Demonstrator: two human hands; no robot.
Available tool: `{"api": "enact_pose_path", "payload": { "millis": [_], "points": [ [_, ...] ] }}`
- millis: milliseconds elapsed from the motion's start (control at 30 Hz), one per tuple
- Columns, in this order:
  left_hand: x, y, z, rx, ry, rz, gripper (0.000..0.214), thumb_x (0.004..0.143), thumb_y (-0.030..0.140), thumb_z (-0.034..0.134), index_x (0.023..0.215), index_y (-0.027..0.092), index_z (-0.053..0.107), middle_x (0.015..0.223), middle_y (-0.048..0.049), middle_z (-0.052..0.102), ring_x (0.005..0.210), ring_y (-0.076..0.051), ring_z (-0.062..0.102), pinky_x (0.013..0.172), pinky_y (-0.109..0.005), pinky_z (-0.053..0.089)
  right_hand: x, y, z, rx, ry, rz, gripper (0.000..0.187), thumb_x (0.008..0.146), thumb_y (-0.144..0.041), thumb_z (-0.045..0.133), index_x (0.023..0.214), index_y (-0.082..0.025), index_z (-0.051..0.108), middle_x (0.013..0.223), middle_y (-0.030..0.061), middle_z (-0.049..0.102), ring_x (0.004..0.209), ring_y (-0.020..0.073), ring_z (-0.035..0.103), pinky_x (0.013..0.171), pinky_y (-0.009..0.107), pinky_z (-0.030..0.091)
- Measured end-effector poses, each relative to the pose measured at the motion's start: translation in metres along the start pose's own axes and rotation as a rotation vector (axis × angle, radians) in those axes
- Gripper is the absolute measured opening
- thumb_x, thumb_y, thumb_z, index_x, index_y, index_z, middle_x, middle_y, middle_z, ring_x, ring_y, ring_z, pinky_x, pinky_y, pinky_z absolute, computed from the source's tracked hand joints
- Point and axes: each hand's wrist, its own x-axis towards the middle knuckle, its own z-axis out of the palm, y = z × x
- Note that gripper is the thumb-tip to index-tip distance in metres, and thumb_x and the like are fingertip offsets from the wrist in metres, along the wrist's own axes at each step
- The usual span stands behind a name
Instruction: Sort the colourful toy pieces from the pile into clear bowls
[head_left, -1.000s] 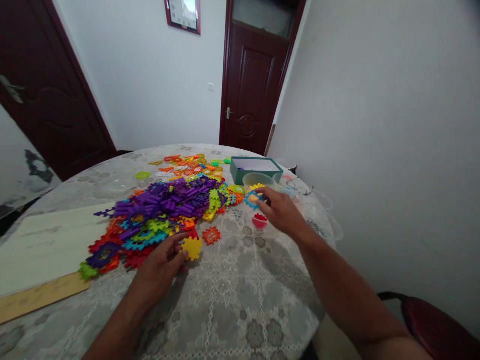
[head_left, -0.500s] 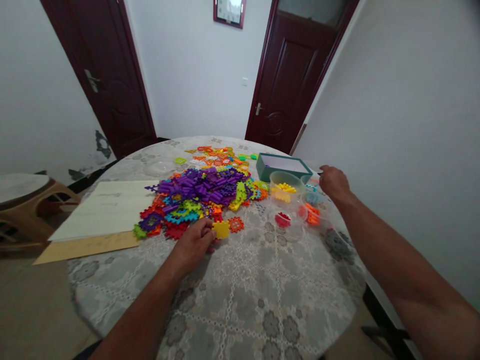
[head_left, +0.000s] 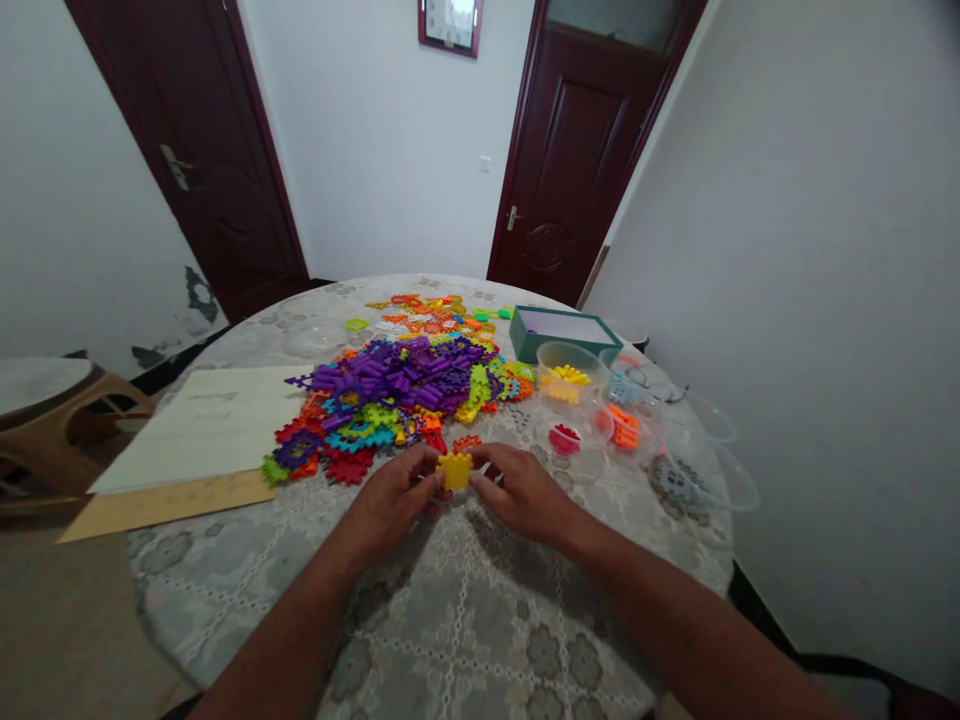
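Note:
A yellow toothed plastic piece is pinched between both my hands just above the round table. My left hand grips its left side with closed fingers. My right hand grips its right side the same way. Just beyond them lies a big heap of flat interlocking pieces in purple, green, orange, red and blue. A loose red piece lies right behind the yellow one.
Clear plastic bowls hold sorted pieces: yellow, red, orange. A teal box stands behind them, empty bowls at the right edge. A pale board lies at the left. A wooden stool stands off the table.
My right hand came back from the bowls at the far right to the yellow piece. My left hand lifted that piece slightly toward the middle; both hands now hold it.

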Motion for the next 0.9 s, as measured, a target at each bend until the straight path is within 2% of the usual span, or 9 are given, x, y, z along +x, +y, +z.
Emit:
{"api": "enact_pose_path", "payload": {
  "millis": [100,233,367,467,533,600,733,800,900],
  "points": [
    [-0.001,0.001,-0.002,0.028,-0.003,0.001,0.027,0.091,0.046,0.063,0.103,0.021,0.063,0.096,-0.0042,0.073,0.088,-0.023,0.074,0.073,-0.033,0.059,0.005,0.007,0.008,0.139,-0.002,0.083,0.017,0.098,-0.021,0.06,0.111,-0.019,0.07,0.091,0.0016,0.074,0.08,0.0151,0.067,0.075,0.027,0.049],
    [-0.001,0.002,-0.001,0.051,-0.043,0.02,0.028,0.093,0.046,0.061,0.106,0.022,0.065,0.096,-0.0035,0.074,0.09,-0.023,0.072,0.075,-0.033,0.058,0.008,0.016,0.0,0.295,-0.099,0.19,0.007,0.095,-0.02,0.061,0.091,-0.02,0.067,0.074,-0.0031,0.066,0.066,0.0125,0.06,0.063,0.024,0.043],
    [-0.002,0.003,0.004,0.07,-0.084,0.045,0.025,0.095,0.045,0.059,0.105,0.022,0.066,0.096,-0.0035,0.075,0.09,-0.022,0.072,0.076,-0.033,0.058,0.004,0.013,-0.011,0.285,-0.135,0.116,0.006,0.095,-0.024,0.064,0.096,-0.02,0.068,0.079,-0.0033,0.065,0.069,0.0119,0.058,0.064,0.023,0.042],
    [-0.002,0.002,0.005,0.083,-0.088,0.051,0.025,0.096,0.044,0.058,0.108,0.023,0.065,0.1,-0.0044,0.076,0.092,-0.022,0.074,0.076,-0.033,0.058,0.004,0.013,-0.023,0.199,-0.147,0.066,0.01,0.096,-0.027,0.064,0.091,-0.02,0.069,0.076,-0.003,0.065,0.068,0.012,0.057,0.064,0.024,0.041],
    [-0.002,-0.001,0.004,0.1,-0.03,0.05,0.026,0.097,0.044,0.058,0.112,0.024,0.065,0.105,-0.0054,0.076,0.093,-0.022,0.076,0.076,-0.033,0.058,0.01,0.017,-0.04,0.142,-0.086,0.098,0.013,0.097,-0.029,0.062,0.092,-0.02,0.069,0.076,-0.0022,0.066,0.066,0.0124,0.058,0.063,0.024,0.041],
    [-0.002,-0.003,0.001,0.139,0.059,0.069,0.026,0.097,0.043,0.057,0.113,0.023,0.065,0.105,-0.0059,0.077,0.092,-0.022,0.077,0.077,-0.033,0.058,0.021,0.027,-0.064,0.039,0.062,0.146,0.015,0.097,-0.032,0.061,0.095,-0.02,0.07,0.077,-0.0007,0.069,0.065,0.0138,0.06,0.063,0.026,0.043],
    [-0.004,0.002,-0.011,0.336,0.249,0.157,0.023,0.098,0.04,0.054,0.107,0.023,0.067,0.098,-0.0052,0.078,0.092,-0.023,0.075,0.084,-0.035,0.056,0.052,0.055,-0.119,-0.4,0.385,0.225,0.017,0.095,-0.031,0.061,0.098,-0.019,0.074,0.087,0.006,0.077,0.077,0.0197,0.068,0.074,0.03,0.048],
    [-0.006,0.007,-0.019,0.459,0.374,0.204,0.023,0.099,0.039,0.053,0.105,0.024,0.069,0.098,-0.0046,0.078,0.093,-0.022,0.074,0.088,-0.036,0.055,0.067,0.072,-0.142,-0.625,0.438,0.315,0.021,0.096,-0.03,0.06,0.102,-0.019,0.076,0.095,0.0101,0.079,0.085,0.0231,0.071,0.079,0.032,0.049],
    [-0.012,0.014,-0.037,0.571,0.599,0.258,0.024,0.099,0.037,0.053,0.106,0.023,0.07,0.101,-0.0048,0.078,0.093,-0.022,0.073,0.093,-0.036,0.055,0.084,0.099,-0.164,-0.844,0.426,0.472,0.029,0.098,-0.032,0.057,0.11,-0.017,0.078,0.104,0.0165,0.08,0.094,0.0288,0.074,0.083,0.036,0.051]
  ]
}}
